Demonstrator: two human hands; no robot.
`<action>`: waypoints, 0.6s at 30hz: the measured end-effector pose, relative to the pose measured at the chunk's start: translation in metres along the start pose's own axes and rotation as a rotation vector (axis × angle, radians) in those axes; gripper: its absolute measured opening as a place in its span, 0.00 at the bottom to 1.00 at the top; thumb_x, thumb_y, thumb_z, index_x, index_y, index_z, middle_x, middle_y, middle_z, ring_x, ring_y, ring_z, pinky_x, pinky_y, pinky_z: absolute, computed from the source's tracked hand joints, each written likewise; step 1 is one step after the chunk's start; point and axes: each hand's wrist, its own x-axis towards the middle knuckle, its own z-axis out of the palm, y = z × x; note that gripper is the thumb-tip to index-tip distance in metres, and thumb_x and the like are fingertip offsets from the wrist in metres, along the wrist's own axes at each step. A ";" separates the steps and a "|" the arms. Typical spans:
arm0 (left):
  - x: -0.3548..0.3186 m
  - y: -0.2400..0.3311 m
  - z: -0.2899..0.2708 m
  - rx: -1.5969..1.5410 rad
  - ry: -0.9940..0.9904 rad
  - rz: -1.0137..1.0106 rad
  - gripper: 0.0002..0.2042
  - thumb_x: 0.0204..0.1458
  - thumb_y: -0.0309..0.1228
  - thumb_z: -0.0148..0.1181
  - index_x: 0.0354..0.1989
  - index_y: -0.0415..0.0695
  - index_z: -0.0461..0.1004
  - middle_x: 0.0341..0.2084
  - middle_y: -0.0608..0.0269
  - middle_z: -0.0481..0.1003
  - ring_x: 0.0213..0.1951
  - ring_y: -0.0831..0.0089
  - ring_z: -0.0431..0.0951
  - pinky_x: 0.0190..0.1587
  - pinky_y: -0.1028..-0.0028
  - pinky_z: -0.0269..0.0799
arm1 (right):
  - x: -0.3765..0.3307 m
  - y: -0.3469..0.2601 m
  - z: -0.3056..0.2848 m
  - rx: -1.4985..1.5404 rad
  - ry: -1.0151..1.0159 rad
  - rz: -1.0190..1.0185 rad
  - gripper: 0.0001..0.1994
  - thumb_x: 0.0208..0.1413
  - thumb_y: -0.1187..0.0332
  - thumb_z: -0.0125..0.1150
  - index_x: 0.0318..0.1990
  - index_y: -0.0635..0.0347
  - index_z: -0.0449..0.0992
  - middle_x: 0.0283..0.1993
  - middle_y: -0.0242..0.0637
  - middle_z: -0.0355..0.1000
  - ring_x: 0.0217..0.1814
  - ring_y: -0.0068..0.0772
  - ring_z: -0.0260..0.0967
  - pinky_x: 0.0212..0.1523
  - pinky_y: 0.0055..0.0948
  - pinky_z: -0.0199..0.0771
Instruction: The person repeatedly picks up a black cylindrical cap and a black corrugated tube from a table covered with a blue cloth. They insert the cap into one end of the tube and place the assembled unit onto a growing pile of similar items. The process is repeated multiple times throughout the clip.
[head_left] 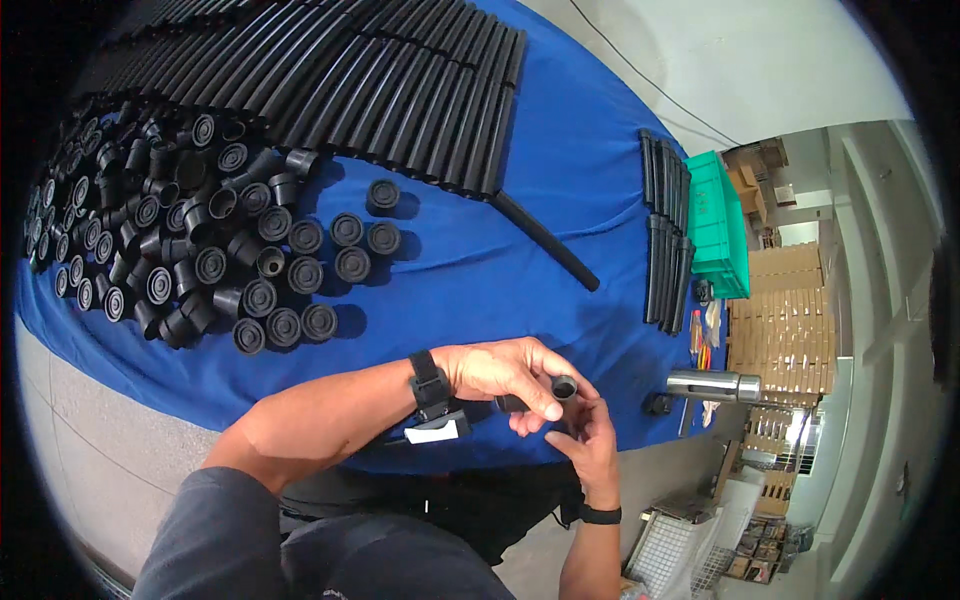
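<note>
Both hands (540,395) apparently around tube (540,397)

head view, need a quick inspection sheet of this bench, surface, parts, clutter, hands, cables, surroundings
surface: table under a blue cloth.
job's things: short black tube held in both hands at the near edge.
clutter: pile of black caps at left; rows of long black tubes at the far side; one loose tube; small tube stack; metal cylinder.
grippers: left hand grips the short tube; right hand touches its open end.
cables: one thin cable on the floor.
surroundings: green crate, cardboard boxes.
</note>
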 end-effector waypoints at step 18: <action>0.001 0.003 0.005 0.052 0.144 -0.100 0.16 0.62 0.31 0.64 0.56 0.37 0.77 0.22 0.63 0.79 0.24 0.77 0.79 0.25 0.77 0.74 | 0.000 -0.058 -0.005 -0.033 0.395 -0.280 0.16 0.52 0.78 0.70 0.48 0.63 0.75 0.53 0.40 0.73 0.50 0.36 0.73 0.50 0.33 0.75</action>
